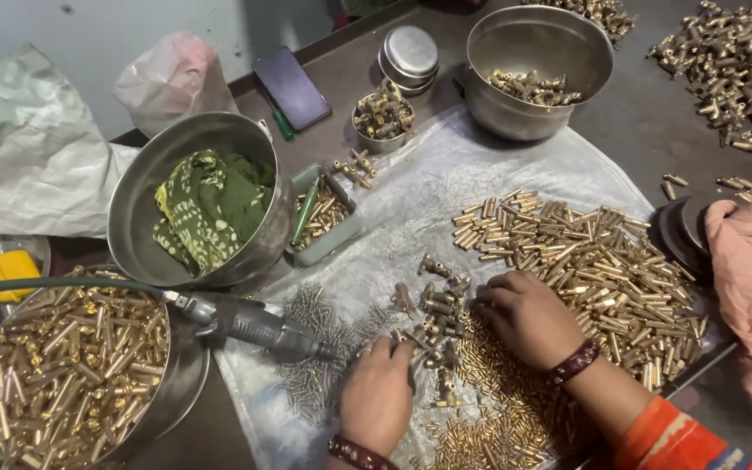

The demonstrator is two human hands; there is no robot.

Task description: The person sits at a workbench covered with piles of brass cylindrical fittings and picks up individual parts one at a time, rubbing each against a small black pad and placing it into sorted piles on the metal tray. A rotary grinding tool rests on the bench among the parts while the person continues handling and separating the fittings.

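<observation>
My left hand (378, 393) lies palm down on a clear plastic sheet (428, 183), fingers closed near the tip of a grey pen-shaped power tool (250, 324) with a green hose. My right hand (528, 318) rests on a spread of small brass tubes (585, 261), fingertips curled among a cluster of brass fittings (435, 305) between the two hands. What either hand pinches is hidden by the fingers. Tiny dark pins (315, 357) are scattered left of my left hand. More brass pieces (480, 418) lie in front of my wrists.
A steel bowl (132, 209) holds a green cloth. Another bowl (533, 113) at the back and a pan (180, 383) at the left hold brass parts. A phone (292, 87), small tins (409, 54), a plastic tray (332, 244), a pink cloth (746, 278) and plastic bags (28, 148) surround the sheet.
</observation>
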